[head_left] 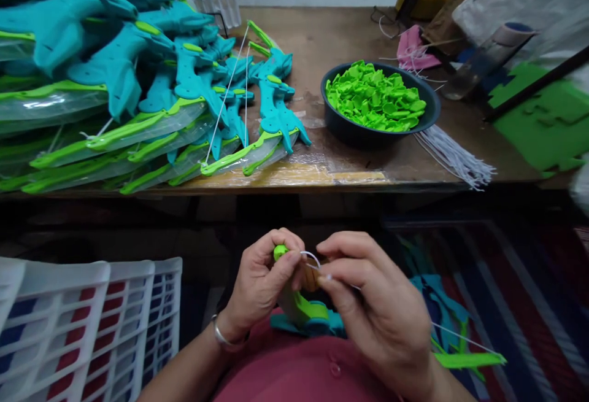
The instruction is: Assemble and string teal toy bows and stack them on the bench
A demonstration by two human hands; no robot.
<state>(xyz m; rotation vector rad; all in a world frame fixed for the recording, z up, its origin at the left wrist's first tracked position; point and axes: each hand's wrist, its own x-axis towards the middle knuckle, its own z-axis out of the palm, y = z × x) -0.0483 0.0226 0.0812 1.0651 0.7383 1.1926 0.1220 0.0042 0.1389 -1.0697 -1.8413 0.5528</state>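
Observation:
My left hand [261, 282] is closed around the green tip of a teal and green toy bow [304, 311] that lies across my lap. My right hand [377, 304] pinches a thin white string [313, 258] that loops at the bow's tip, right next to the left thumb. The string trails off to the right over the bow's other green limb [467, 359]. On the wooden table [350, 34] beyond lies a big pile of finished teal and green bows [138, 83] with white strings.
A dark bowl [380, 132] of small green plastic pieces stands at the table's right, with a bundle of white strings [453, 156] beside it. A white plastic crate [87, 322] sits at my lower left. Green foam sheets [543, 119] lie at far right.

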